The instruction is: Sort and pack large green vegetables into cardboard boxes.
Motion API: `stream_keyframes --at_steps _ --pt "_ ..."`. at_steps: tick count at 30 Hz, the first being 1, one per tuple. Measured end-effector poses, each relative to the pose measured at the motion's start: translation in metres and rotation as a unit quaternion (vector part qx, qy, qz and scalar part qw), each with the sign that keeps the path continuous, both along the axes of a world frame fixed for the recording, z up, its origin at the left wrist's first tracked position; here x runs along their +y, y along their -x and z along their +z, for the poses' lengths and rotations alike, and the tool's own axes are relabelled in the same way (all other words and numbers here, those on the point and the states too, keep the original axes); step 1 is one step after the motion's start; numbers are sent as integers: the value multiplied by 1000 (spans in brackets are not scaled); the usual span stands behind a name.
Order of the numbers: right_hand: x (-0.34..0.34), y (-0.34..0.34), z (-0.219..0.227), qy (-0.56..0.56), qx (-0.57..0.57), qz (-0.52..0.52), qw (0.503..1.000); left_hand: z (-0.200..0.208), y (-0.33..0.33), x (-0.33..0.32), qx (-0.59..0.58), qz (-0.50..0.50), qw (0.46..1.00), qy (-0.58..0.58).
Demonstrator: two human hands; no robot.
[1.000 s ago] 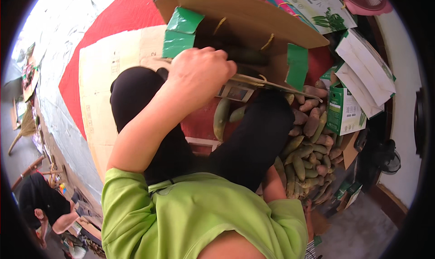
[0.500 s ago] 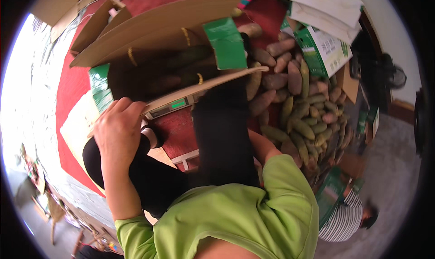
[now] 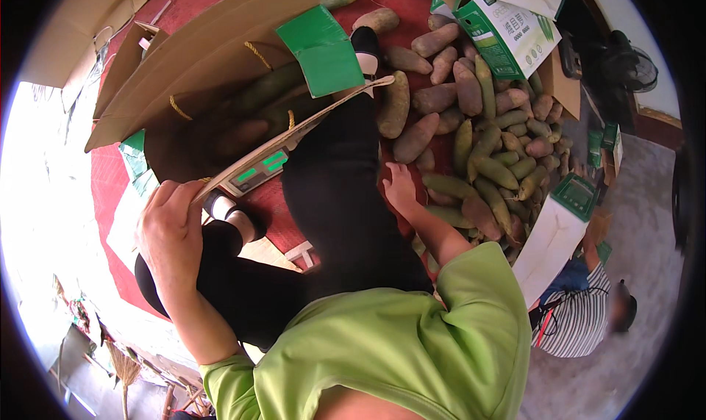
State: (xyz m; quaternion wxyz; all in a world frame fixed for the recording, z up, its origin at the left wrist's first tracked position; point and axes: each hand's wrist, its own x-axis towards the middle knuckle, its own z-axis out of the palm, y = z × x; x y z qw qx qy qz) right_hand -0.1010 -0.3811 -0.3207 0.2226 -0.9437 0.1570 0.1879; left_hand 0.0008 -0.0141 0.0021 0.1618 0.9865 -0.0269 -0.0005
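Big brown box (image 3: 209, 63) with flap (image 3: 272, 146), open, upper left; long dark vegetables (image 3: 266, 89) inside. Pile of long green and pinkish vegetables (image 3: 496, 172), right of middle. White-and-green box (image 3: 511, 38), upper right. Scale with green lights (image 3: 261, 169), left of middle, by flap. Left hand (image 3: 171, 218), left side: fingers pinching flap edge. Right hand (image 3: 401, 188), middle, beside pile: fingers little apart.

Left hand (image 3: 170, 218) 1 | right hand (image 3: 400, 190) 1 | carton (image 3: 213, 56) 1 | green flaps (image 3: 320, 50) 2 | scale (image 3: 262, 169) 1 | tubers (image 3: 468, 89) dozens, overlapped, uncountable | white-green boxes (image 3: 507, 34) at least 2 | fan (image 3: 631, 66) 1 | broom (image 3: 123, 365) 1 | co-worker (image 3: 577, 321) 1
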Motion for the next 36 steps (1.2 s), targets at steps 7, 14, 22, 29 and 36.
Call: stream_keyframes --at_steps 7,14,22,29,36 --pt "-5 -62 -8 193 -195 556 785 -2 -1 0 -14 -12 1000 -5" --pt "-18 -53 5 165 -47 518 838 -2 2 4 -27 -28 998 -41" --pt "-19 -65 35 156 196 411 877 -2 -1 5 -24 -50 997 -56" --pt "-67 -45 54 45 208 194 958 -7 2 11 -23 -46 996 -72" --pt "-103 -108 194 -140 -3 -17 990 -8 2 12 -28 -40 997 -63"
